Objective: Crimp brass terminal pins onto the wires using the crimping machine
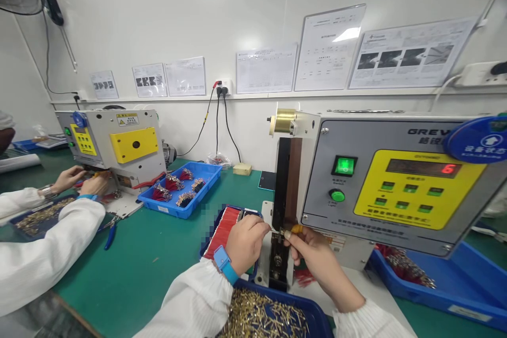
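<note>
My left hand (247,243), with a blue wristband, is closed in a pinch at the front of the grey crimping machine (336,132). A thin pale piece shows at its fingertips, too small to name. From the other side my right hand (317,259) pinches at the same spot, with an orange cover on one finger. Whatever lies between its fingers is mostly hidden. Red wires (304,277) hang just under my right hand. Below both hands is a dark blue tray (322,317) of loose brass terminals (261,314). Behind my left wrist lies a bundle of red wires (225,229) in a tray.
A blue bin (455,296) with finished-looking wire bunches stands at the right. Another blue bin (186,208) holds several bunches at centre left. At the left, a co-worker's hands (95,185) work at a second machine (127,142), with pliers (111,235) on the green table (158,285).
</note>
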`<action>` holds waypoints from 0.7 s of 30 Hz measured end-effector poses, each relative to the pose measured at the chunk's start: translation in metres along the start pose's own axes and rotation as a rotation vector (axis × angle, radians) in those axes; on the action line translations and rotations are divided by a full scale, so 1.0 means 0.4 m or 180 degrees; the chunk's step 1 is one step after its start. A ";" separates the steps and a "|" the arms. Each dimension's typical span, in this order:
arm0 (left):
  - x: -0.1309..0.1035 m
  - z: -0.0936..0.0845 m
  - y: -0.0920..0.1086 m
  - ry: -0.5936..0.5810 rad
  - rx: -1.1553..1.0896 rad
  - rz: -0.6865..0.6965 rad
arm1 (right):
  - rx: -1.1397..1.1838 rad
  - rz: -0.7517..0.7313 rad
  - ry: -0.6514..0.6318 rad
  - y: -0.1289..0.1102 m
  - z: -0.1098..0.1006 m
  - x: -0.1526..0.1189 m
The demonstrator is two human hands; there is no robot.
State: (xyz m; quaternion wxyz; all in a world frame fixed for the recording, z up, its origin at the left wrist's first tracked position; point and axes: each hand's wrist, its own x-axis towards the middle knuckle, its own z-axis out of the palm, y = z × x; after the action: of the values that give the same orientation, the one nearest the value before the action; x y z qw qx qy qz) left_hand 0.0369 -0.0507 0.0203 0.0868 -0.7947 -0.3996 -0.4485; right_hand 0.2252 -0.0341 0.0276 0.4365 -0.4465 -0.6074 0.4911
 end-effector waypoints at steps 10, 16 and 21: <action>-0.001 0.001 -0.003 -0.0014 0.0000 0.0029 | 0.0035 -0.0015 0.0029 -0.007 0.003 -0.002; -0.001 0.000 -0.001 -0.0009 -0.0040 0.0014 | 0.0032 0.0019 0.0015 -0.012 0.003 -0.005; 0.002 -0.004 0.005 0.0146 0.0039 -0.0028 | 0.0031 -0.0020 0.0090 -0.011 0.008 -0.007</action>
State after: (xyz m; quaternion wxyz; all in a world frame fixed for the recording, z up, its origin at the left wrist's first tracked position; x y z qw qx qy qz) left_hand 0.0375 -0.0521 0.0223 0.0988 -0.7819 -0.4037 -0.4646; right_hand 0.2224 -0.0381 0.0311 0.4487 -0.4494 -0.6002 0.4862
